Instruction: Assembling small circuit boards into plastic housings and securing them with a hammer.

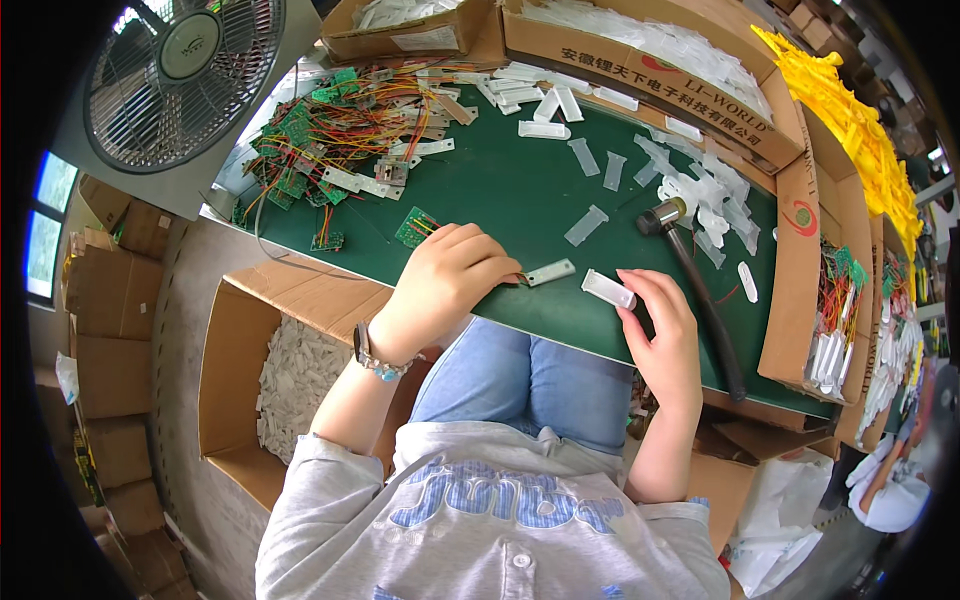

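My left hand [450, 275] is closed near the table's front edge, its fingertips on the near end of a pale flat strip with holes [552, 271]. A small green circuit board [414, 229] with red and yellow wires shows beyond its knuckles; the hand hides whether those wires run to the strip. To the right, my right hand [668, 335] pinches a white, open, trough-shaped plastic case [606, 289] between thumb and fingers. The strip and the case are close together but apart. Right of that hand lies a hammer [700, 290] with a black handle, its head pointing away.
Wired circuit boards [300, 150] are heaped at the back left, by a fan [185, 85]. White cases [545, 129] and translucent pieces [586, 225] lie farther back and right. Cardboard boxes [650, 75] border the green table [480, 180]. A box of white parts [305, 385] stands below left.
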The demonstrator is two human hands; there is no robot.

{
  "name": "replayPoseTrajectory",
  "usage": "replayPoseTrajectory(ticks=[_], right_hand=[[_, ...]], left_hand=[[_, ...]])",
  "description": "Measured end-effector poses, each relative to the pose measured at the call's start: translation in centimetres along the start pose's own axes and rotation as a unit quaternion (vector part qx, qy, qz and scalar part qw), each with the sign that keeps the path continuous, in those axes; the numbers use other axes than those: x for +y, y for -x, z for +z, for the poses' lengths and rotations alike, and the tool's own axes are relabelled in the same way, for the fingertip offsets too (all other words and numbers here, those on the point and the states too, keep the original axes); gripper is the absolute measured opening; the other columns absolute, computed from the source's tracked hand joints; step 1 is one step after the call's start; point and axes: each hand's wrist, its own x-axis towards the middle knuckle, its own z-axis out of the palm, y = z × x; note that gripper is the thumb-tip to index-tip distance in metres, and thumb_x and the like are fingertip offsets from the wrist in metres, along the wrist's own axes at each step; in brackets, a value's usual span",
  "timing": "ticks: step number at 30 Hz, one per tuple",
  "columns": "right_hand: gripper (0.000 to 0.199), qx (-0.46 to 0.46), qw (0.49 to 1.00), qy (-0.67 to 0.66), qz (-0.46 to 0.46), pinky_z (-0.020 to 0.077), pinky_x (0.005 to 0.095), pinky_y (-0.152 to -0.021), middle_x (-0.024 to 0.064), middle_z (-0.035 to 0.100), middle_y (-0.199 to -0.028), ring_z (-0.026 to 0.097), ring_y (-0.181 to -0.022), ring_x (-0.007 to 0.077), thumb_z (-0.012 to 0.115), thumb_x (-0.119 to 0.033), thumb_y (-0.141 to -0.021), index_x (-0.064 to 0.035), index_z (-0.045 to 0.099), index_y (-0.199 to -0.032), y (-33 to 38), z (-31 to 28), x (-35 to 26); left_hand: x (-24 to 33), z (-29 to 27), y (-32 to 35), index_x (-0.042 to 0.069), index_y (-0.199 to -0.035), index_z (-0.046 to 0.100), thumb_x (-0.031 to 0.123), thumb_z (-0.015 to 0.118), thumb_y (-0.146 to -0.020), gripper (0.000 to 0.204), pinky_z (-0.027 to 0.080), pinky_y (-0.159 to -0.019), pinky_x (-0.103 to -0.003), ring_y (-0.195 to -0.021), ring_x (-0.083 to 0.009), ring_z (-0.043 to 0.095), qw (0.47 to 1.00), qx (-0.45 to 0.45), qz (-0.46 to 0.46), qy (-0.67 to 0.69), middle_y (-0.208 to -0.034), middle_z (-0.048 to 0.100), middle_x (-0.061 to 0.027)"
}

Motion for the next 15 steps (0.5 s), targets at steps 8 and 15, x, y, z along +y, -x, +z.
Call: replayPoseTrajectory(ticks=[8,15], right_hand=[[0.048,-0.011,0.999,-0.036,0.001,0.0515,0.0410,-0.088,0.0104,0.063,-0.123,0.062,-0.107,0.0324,0.071,0.007,-0.078,-0.0067,0.063,-0.123,-0.1,0.2,-0.5],[0.042,-0.017,0.999,-0.028,0.000,0.0516,0.0392,-0.083,0.0078,0.063,-0.119,0.063,-0.100,0.0294,0.071,0.008,-0.076,-0.0071,0.068,-0.115,-0.1,0.3,-0.6]], left_hand=[[1.4,0.5,-2.1,0.012,-0.088,0.072,0.012,0.070,-0.070,0.018,0.048,-0.069,-0.033,-0.079,-0.0188,0.062,0.996,0.062,0.041,0.053,-0.089,0.066,0.0007],[1.6,0.9,-3.7,0.007,-0.090,0.072,0.015,0.066,-0.069,0.023,0.048,-0.068,-0.033,-0.080,-0.0189,0.062,0.990,0.026,0.136,0.010,-0.094,0.068,-0.0012]])
